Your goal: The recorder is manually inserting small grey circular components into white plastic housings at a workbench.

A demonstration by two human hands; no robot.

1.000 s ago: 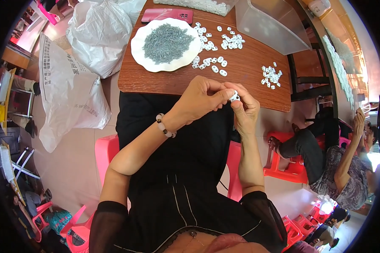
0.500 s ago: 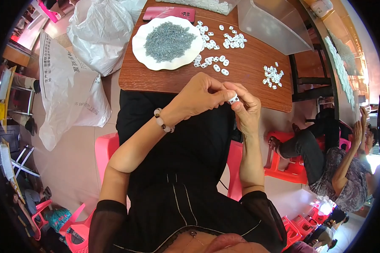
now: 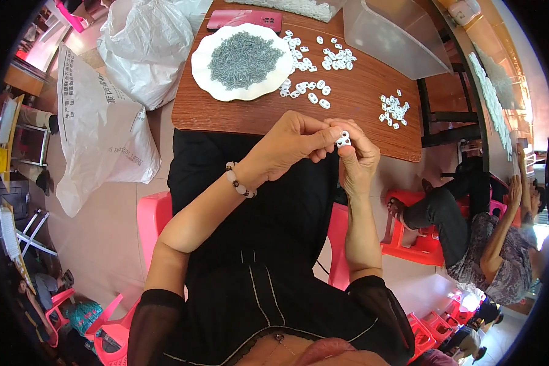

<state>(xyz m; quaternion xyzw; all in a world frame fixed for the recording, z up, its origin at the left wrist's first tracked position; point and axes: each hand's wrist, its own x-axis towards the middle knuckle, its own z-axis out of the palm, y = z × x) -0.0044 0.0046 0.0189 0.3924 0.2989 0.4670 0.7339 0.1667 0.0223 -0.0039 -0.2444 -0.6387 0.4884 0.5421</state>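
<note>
The left hand (image 3: pixel 294 146) and right hand (image 3: pixel 360 157) partly hide the white piece (image 3: pixel 344 139). The plate (image 3: pixel 204 78) covers part of the phone (image 3: pixel 241 19). The top edge cuts the box (image 3: pixel 391 41).

The piece (image 3: pixel 344 139) is small and white, with rounded edges and dark round spots on the face turned up toward the head. It is held clear of the tabletop (image 3: pixel 372 91), pinched between the fingertips of the left hand (image 3: pixel 290 146) and the right hand (image 3: pixel 358 152). It shows near the tabletop's near edge, right of that edge's middle. Fingers cover part of it, so its full outline cannot be told.
</note>
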